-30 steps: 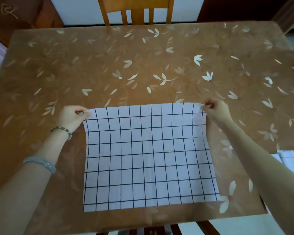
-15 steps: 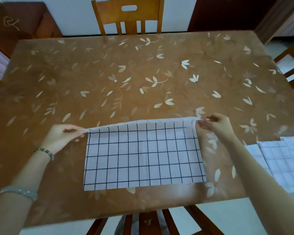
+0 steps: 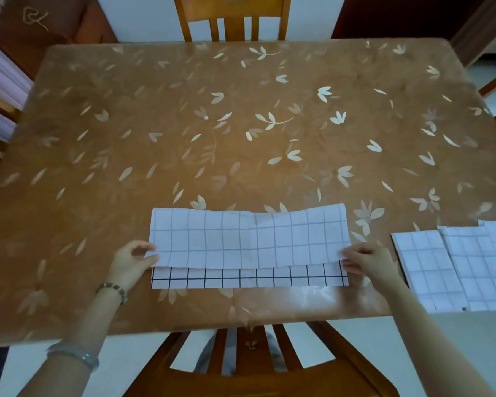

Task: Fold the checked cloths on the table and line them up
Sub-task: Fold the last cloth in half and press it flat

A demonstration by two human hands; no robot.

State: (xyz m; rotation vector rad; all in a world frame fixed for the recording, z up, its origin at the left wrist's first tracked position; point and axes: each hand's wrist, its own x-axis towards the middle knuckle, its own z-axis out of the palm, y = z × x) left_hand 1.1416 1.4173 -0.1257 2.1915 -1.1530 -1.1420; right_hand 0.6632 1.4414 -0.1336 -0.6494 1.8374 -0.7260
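While the left hand (image 3: 132, 262) and right hand (image 3: 367, 263) each pinch a corner of the checked cloth (image 3: 249, 239), its far half lies doubled toward the body, pale underside up. Step: first fold, not yet closed; a dark-gridded strip shows below the held edge. Next move likely calls for drawing that edge flush with the near hem, then pressing the crease. Right of the right hand, other checked cloths (image 3: 455, 267) overlap on the table (image 3: 241, 124), cut off by the frame; fold count unclear. Fingertips under the flap hidden.
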